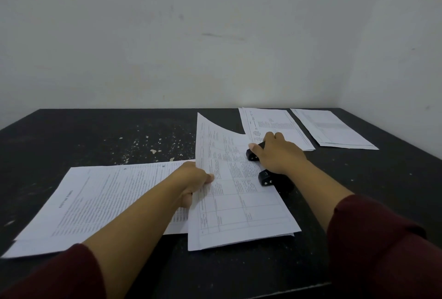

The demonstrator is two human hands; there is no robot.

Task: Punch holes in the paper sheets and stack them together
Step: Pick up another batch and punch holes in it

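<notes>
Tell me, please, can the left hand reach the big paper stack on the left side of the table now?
Probably not freely. The left hand is holding the sheets at the hole punch. The big paper stack lies uncovered right under its forearm, so letting go should be enough.

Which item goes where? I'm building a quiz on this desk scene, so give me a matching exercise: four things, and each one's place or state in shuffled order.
Things:
1. hole punch
2. left hand
3. tabled sheets
4. far right stack

Places or states:
A. lying untouched near the wall corner
B. pressed under the right hand
C. right edge fed into the punch
D. gripping the sheets' left edge

Pairs: 1-B, 2-D, 3-C, 4-A
</notes>
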